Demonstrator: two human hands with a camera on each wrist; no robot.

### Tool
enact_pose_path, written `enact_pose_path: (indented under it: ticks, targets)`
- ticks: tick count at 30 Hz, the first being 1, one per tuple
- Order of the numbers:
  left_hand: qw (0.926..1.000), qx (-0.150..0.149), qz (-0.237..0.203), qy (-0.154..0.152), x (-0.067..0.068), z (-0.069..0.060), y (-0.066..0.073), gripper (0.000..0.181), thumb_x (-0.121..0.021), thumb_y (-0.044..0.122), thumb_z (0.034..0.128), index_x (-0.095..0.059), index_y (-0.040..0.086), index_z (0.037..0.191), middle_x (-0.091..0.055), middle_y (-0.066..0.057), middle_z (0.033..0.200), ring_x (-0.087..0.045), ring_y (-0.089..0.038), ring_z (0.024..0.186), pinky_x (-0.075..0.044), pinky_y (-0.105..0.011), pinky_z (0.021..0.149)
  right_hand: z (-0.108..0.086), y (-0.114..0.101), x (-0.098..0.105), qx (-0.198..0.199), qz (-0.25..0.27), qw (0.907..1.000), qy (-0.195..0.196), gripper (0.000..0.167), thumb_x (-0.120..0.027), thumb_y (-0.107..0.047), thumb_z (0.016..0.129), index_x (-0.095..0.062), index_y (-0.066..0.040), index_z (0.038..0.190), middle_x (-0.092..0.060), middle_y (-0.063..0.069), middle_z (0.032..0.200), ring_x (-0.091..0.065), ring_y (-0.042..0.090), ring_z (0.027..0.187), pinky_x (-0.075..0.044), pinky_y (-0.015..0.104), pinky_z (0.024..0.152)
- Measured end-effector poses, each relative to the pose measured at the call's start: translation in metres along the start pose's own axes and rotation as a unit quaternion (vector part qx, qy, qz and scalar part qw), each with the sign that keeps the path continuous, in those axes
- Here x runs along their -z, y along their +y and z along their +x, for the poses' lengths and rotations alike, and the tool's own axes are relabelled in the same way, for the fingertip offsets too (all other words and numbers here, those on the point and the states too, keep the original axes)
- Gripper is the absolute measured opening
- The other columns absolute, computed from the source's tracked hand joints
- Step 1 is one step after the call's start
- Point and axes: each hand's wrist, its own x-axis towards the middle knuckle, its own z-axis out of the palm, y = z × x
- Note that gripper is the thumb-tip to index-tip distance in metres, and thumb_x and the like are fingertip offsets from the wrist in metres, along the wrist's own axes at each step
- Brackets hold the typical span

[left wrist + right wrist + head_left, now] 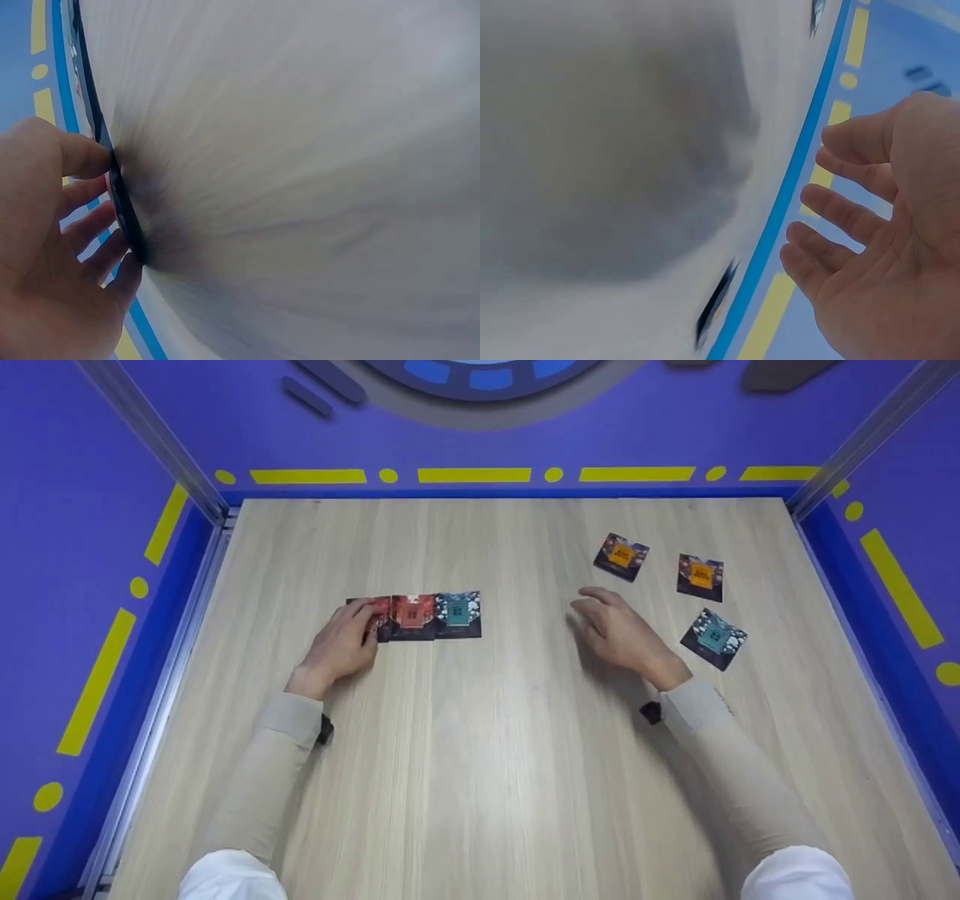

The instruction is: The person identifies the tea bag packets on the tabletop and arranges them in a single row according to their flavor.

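Three cards lie side by side in a row left of the table's middle. A red card [381, 631] at the row's left end is partly covered by my left hand [330, 641], whose spread fingers and thumb rest on it. Beside it lie another red card [412, 616] and a teal card [458, 613]. The left wrist view has my left hand [67, 217] touching the dark card edge [126, 214]. My right hand [619, 634] is over bare wood, holding nothing, its fingers loosely bent; they are apart in the right wrist view, where the hand [892, 225] shows its palm.
Two orange cards [622, 556] [700, 577] and a separate teal card [714, 639] lie scattered on the right side of the wooden table [480, 750]. Blue walls [480, 442] with yellow marks stand behind and at both sides.
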Motion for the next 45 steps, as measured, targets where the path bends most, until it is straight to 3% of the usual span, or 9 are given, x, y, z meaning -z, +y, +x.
enact_pose_path:
  ticks: [11, 23, 28, 35, 45]
  targets:
    - [0.9999, -0.008, 0.010, -0.002, 0.003, 0.005, 0.006, 0.047, -0.053, 0.014, 0.1064, -0.054, 0.000, 0.151, -0.046, -0.020, 0.163, -0.043, -0.041, 0.151, -0.034, -0.054, 0.128, -0.045, 0.043, 0.013, -0.080, 0.011, 0.9967, 0.009, 0.045, -0.059, -0.010, 0.106, -0.058, 0.000, 0.150, -0.043, 0.023, 0.163, -0.041, 0.046, 0.152, -0.032, 0.063, 0.127]
    - [0.9998, -0.015, 0.011, 0.008, 0.000, 0.002, 0.006, 0.045, -0.054, 0.011, 0.1056, -0.056, -0.001, 0.149, -0.048, -0.021, 0.161, -0.046, -0.043, 0.147, -0.036, -0.055, 0.127, -0.080, 0.074, 0.035, -0.134, 0.018, 0.9907, 0.017, 0.048, -0.058, -0.011, 0.106, -0.055, 0.002, 0.151, -0.040, 0.025, 0.165, -0.038, 0.050, 0.151, -0.031, 0.070, 0.123]
    - [0.9998, -0.016, 0.013, 0.008, 0.002, 0.000, 0.003, 0.045, -0.053, 0.011, 0.1052, -0.056, -0.002, 0.148, -0.048, -0.021, 0.161, -0.046, -0.044, 0.147, -0.036, -0.056, 0.126, -0.092, 0.083, 0.041, -0.150, 0.016, 0.9879, 0.035, 0.047, -0.058, -0.010, 0.104, -0.056, 0.003, 0.150, -0.041, 0.028, 0.163, -0.042, 0.053, 0.147, -0.036, 0.072, 0.119]
    - [0.9998, -0.008, 0.016, 0.003, 0.004, -0.004, 0.000, 0.047, -0.053, 0.012, 0.1053, -0.054, -0.001, 0.150, -0.047, -0.021, 0.161, -0.044, -0.044, 0.149, -0.036, -0.057, 0.126, -0.108, 0.096, 0.047, -0.172, 0.022, 0.9835, 0.051, 0.047, -0.059, -0.012, 0.105, -0.056, 0.003, 0.150, -0.040, 0.030, 0.163, -0.037, 0.056, 0.149, -0.033, 0.074, 0.119]
    - [0.9998, -0.011, 0.019, 0.002, 0.001, 0.000, 0.003, 0.046, -0.051, 0.012, 0.1061, -0.054, -0.003, 0.150, -0.047, -0.021, 0.161, -0.045, -0.043, 0.148, -0.036, -0.056, 0.126, -0.124, 0.111, 0.052, -0.201, 0.007, 0.9769, 0.073, 0.046, -0.063, -0.011, 0.102, -0.059, 0.004, 0.146, -0.044, 0.035, 0.153, -0.043, 0.058, 0.139, -0.037, 0.077, 0.113]
